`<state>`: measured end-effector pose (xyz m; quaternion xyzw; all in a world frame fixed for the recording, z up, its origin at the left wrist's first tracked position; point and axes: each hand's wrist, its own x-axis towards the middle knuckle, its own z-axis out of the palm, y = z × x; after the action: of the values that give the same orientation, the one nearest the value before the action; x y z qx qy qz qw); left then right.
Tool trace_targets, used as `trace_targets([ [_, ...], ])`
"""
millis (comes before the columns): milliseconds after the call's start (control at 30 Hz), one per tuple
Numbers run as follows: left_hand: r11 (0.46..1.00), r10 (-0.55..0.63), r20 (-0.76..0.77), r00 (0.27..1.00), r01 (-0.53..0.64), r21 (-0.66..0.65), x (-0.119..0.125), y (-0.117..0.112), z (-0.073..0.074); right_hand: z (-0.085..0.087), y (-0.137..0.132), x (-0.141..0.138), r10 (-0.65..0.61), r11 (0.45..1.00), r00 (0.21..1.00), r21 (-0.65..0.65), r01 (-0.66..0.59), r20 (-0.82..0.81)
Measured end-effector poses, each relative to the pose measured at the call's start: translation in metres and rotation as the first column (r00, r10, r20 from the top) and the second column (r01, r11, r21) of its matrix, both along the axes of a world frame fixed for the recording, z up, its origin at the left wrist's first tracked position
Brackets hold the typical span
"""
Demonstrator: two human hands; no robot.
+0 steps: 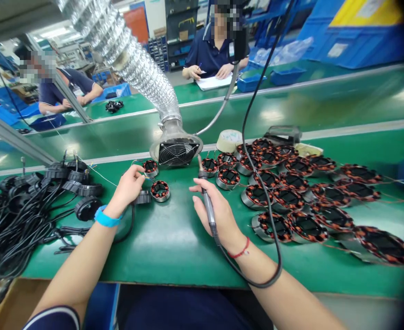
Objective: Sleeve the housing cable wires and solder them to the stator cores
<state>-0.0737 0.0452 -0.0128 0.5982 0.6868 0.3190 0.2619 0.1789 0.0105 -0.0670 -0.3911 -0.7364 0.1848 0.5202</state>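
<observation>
My right hand [217,208] is closed around a soldering iron [207,199], its tip pointing up toward the fume extractor fan [176,152]; the iron's black cable [263,183] loops off to the right. My left hand [129,185] pinches a thin wire beside a small copper-wound stator [150,167]. A second stator [160,190] lies just right of that hand, and a black ring part [142,197] sits under its palm. A blue band is on my left wrist, a red string on my right.
Several wound stators [291,192] cover the green mat [167,243] at right. Black cabled parts [23,206] pile up at left. A silver duct [133,64] rises from the fan. A sponge dish [229,140] sits behind. Two other people sit across the conveyor.
</observation>
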Motion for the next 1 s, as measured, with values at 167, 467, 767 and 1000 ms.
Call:
trace_targets([
  [167, 0.953, -0.223, -0.423, 0.878, 0.104, -0.286, 0.005, 0.012, 0.017, 0.006, -0.01, 0.002, 0.067, 0.996, 0.998, -0.062, -0.066, 0.013],
  [467, 0.932, -0.252, -0.601, 0.758, 0.023, -0.363, 0.018, 0.025, 0.011, 0.023, -0.021, 0.009, 0.129, 0.99, 0.992, -0.055, -0.128, 0.012],
  [767, 0.946, -0.141, -0.681, 0.719, -0.105, -0.306, -0.032, 0.085, 0.034, 0.016, -0.016, 0.004, 0.083, 0.994, 0.991, -0.075, -0.076, 0.101],
  [1000, 0.984, -0.048, -0.578, 0.815, -0.062, -0.169, -0.02, 0.197, 0.021, -0.005, 0.0, 0.003, -0.011, 0.999, 0.944, 0.039, -0.002, 0.33],
])
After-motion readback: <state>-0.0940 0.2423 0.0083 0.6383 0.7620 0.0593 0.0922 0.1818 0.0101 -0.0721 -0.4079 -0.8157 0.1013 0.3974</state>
